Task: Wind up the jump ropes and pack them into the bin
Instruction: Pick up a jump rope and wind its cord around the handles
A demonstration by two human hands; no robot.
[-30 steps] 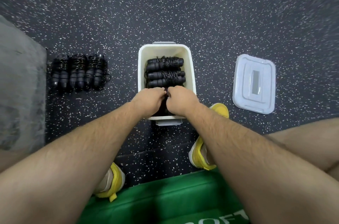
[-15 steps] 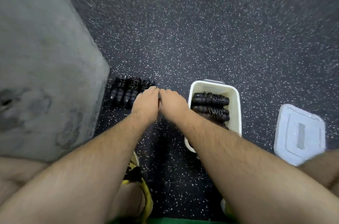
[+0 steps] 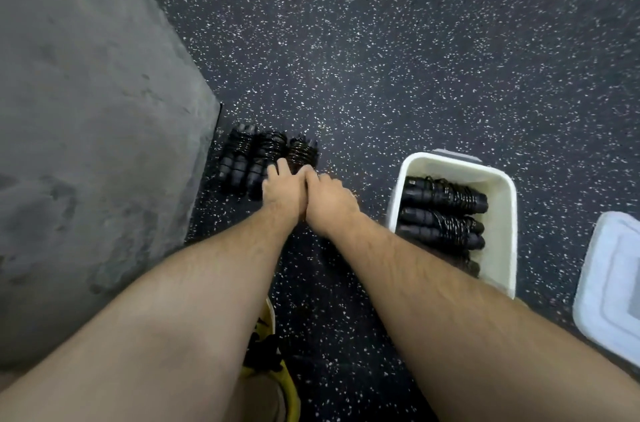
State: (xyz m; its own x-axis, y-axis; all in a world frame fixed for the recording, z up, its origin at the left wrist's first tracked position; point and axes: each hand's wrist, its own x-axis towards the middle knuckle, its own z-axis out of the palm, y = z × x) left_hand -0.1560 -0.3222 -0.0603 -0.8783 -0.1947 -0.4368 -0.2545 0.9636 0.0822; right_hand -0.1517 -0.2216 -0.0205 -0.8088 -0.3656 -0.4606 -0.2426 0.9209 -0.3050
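Head view: left hand [image 3: 282,191] fingers [image 3: 281,167] straight, touching rope bundles [image 3: 242,162] on floor; right hand [image 3: 329,200] fingers hidden; bin [image 3: 503,214] part-filled.

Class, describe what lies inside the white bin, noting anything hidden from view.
Inside the white bin lie wound black jump ropes, at least three bundles. The right forearm covers the bin's near corner, and the ropes hide its floor, so the count is uncertain.

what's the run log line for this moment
step: reach for next rope | left hand: touches rightmost floor bundle | right hand: alongside, grip unclear | bin: partly packed | lid: off, on floor
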